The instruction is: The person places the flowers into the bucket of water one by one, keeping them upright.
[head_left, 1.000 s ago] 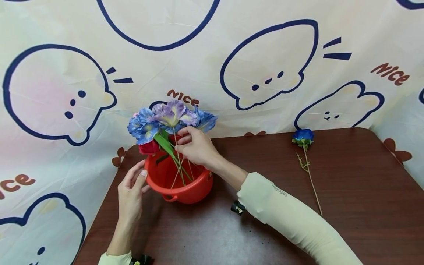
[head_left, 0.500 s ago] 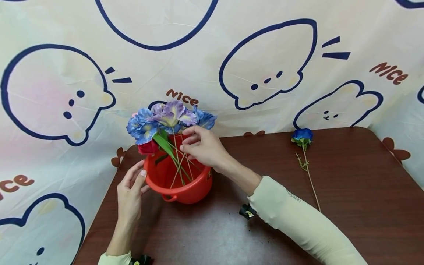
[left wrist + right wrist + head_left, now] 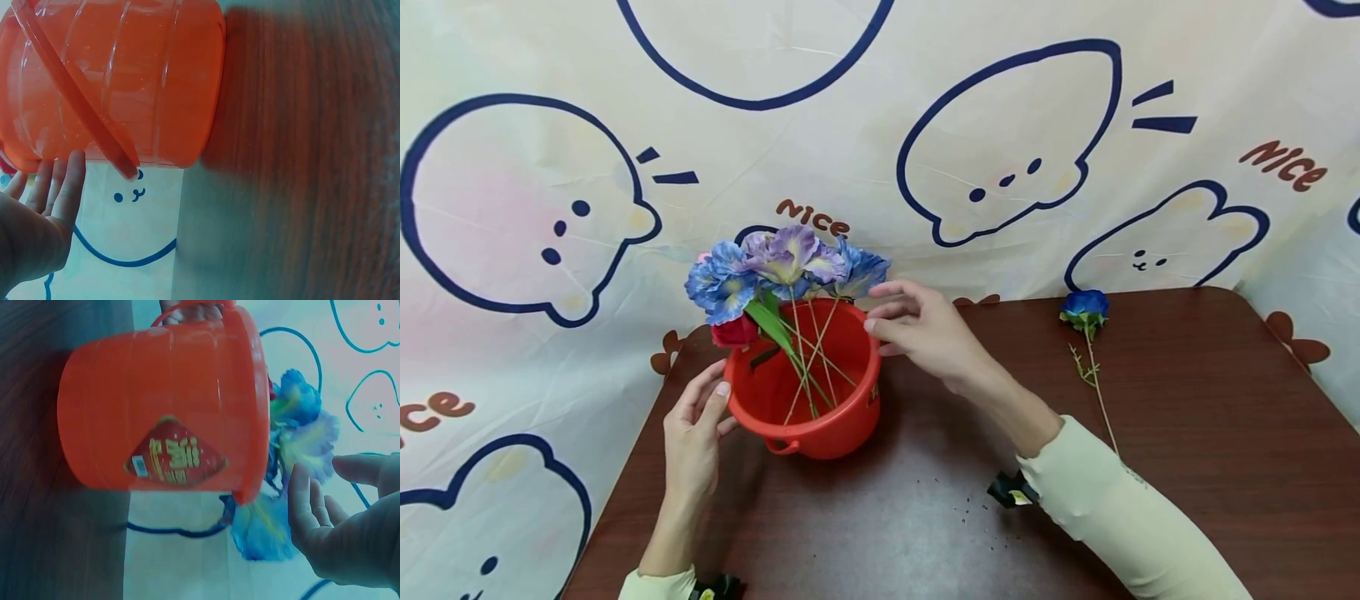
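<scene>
Several artificial flowers stand in a red plastic bucket (image 3: 823, 437): blue blooms (image 3: 722, 283), a purple one (image 3: 786, 254) and a red one (image 3: 735, 332). Their thin stems cross inside and lean against the rim. My left hand (image 3: 692, 442) touches the bucket's left side; in the left wrist view its fingers (image 3: 70, 181) are fairly straight, with the tips at the wall. My right hand (image 3: 928, 337) hovers at the right rim with nothing in it, fingers loosely bent and thumb apart. In the right wrist view it is beside the blooms.
A single blue rose (image 3: 1085, 312) on a long stem lies on the brown table (image 3: 1210, 417) to the right, its lower end hidden by my right sleeve. Behind the table hangs a cloth backdrop (image 3: 1000, 100) with cartoon drawings. Small dark specks (image 3: 966, 510) lie near the front.
My right hand has come away from the stems and moved right, out past the bucket's rim. The left hand stays against the bucket, and the flowers stay where they were.
</scene>
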The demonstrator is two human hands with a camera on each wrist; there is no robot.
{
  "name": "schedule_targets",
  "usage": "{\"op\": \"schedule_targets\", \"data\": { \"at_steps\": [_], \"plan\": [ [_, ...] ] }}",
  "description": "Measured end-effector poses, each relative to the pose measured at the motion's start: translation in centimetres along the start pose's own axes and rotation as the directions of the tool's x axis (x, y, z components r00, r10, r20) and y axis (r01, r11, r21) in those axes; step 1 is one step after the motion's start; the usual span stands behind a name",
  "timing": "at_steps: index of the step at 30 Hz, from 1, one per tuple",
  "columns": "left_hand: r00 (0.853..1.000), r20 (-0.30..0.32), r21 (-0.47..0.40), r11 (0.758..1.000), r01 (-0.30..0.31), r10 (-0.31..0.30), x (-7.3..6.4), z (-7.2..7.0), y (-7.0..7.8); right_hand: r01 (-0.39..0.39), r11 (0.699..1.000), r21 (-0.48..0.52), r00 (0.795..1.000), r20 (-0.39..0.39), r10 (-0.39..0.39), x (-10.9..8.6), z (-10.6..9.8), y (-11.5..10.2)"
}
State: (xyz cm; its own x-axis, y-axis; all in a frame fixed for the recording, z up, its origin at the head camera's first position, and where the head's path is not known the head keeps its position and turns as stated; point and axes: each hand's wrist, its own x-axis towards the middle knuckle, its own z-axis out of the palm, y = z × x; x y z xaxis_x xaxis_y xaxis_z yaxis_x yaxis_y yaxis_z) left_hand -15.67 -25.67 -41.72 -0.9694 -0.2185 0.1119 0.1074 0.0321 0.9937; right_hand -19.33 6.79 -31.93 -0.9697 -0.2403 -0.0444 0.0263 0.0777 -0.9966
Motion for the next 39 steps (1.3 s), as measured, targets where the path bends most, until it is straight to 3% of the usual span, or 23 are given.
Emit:
{"op": "schedule_targets", "data": {
  "at_steps": [15, 22, 27, 39],
  "plan": [
    [1.0, -0.006, -0.004, 1.0, -0.011, 0.011, -0.1, 0.0, -0.2, -0.009, 1.0, -0.005, 0.997, -0.073, 0.008, -3.3, -6.1, 1.2],
    [1.0, -0.003, -0.002, 1.0, -0.008, 0.008, -0.1, 0.0, -0.1, -0.049, 0.998, -0.042, 0.991, -0.124, 0.044, -4.7, -9.5, 1.3],
    [1.0, -0.005, 0.002, 1.0, -0.012, 0.012, -0.1, 0.2, 0.0, -0.038, 0.996, -0.081, 0.985, -0.172, 0.023, -5.7, -12.2, 1.7],
    [1.0, -0.008, 0.018, 1.0, -0.01, 0.01, -0.1, 0.2, 0.0, -0.105, 0.991, -0.084, 0.966, -0.244, 0.081, -7.8, -18.2, 6.4]
  ]
}}
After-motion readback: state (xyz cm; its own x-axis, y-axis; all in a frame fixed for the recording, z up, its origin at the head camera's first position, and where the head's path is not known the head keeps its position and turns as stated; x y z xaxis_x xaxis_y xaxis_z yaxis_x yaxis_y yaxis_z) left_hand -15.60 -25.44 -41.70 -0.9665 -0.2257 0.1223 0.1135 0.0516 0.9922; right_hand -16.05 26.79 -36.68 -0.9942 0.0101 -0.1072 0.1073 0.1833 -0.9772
